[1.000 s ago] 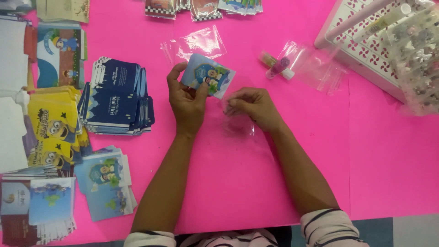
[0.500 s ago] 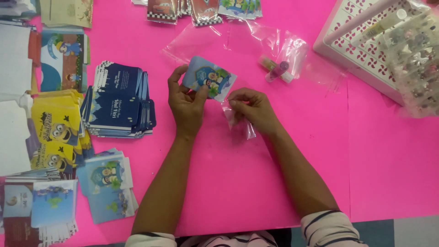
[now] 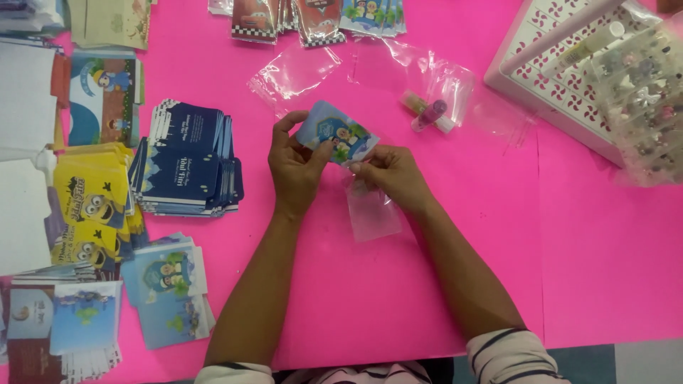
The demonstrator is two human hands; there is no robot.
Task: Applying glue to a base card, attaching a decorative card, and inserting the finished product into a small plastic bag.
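Pink surface [image 3: 398, 299] carries card stacks at left, white basket [image 3: 541, 85] at upper right. Left hand [image 3: 295, 167] pinches a small blue card [image 3: 334, 134] by its lower-left edge, fingers closed on it; card tilts, long axis running upper-left to lower-right. Right hand [image 3: 391, 174] pinches shut on the top of a clear bag [image 3: 371, 212], which hangs down just below-right of the card. Card's lower corner touches the bag mouth.

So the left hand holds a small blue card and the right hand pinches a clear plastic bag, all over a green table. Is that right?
Not quite: the table is bright pink, not green, as the head view shows. The left hand does hold the small blue card, and the right hand pinches the clear plastic bag.
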